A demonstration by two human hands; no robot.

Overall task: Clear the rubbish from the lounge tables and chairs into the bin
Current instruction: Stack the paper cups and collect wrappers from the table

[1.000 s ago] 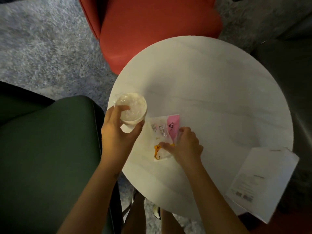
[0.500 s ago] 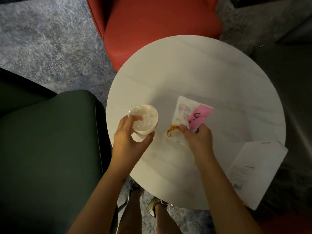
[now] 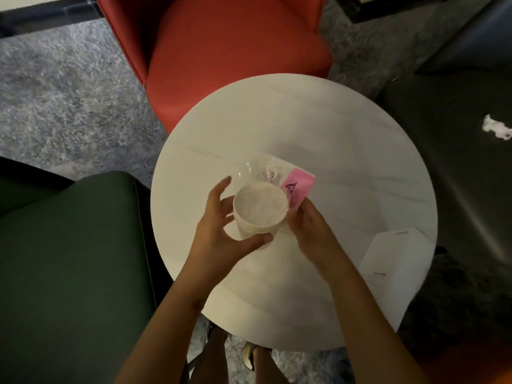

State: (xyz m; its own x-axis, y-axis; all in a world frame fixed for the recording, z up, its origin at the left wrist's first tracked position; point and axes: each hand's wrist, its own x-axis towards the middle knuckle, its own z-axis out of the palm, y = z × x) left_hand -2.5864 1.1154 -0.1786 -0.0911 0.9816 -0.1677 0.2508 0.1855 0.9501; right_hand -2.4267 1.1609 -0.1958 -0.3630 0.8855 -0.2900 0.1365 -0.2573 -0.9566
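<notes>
Head view: a person's left hand [image 3: 221,231] held a white paper cup [image 3: 260,209] above the round white tabletop [image 3: 332,128]. The thumb curled round the cup's near side and the other fingers [image 3: 221,189] were spread along its left wall, the forefinger lifted clear of it. The cup stood upright with its mouth towards the camera; whatever pale stuff lay inside was too blurred to make out.

The right hand [image 3: 310,231] was pressed against the cup's right side, its fingers clamped on the lower end of a clear plastic wrapper [image 3: 263,173] with a pink label [image 3: 297,187]. The wrapper rose behind the cup's far rim, touching it. How the right fingertips lay could not be told, as the hand's back hid them.

A white leaflet [image 3: 396,273] lay at the tabletop's right edge, partly overhanging it. A red chair [image 3: 235,51] stood beyond the tabletop and a green chair [image 3: 69,259] to its left. On the dark seat [image 3: 443,189] to the right lay a crumpled white scrap [image 3: 496,128]. Grey carpet [image 3: 55,92] covered the floor.
</notes>
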